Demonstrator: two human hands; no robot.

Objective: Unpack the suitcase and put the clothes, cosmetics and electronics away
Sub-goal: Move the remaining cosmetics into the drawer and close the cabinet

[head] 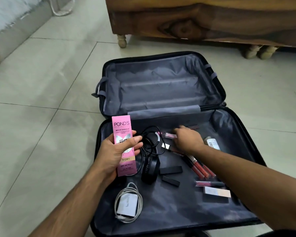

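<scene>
An open suitcase (161, 86) lies on the tiled floor (41, 82). The left hand (114, 153) grips a pink cream box (124, 127) upright over the near half. The right hand (186, 141) reaches among scattered cosmetics near a pink tube (167, 135); I cannot tell whether it holds anything. A white charger (126, 205) lies in the near half.

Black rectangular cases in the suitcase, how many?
2. The larger black case lies mid-compartment, right of the headphones; the smaller black case sits just below it, tilted. The right forearm may hide more.
</scene>
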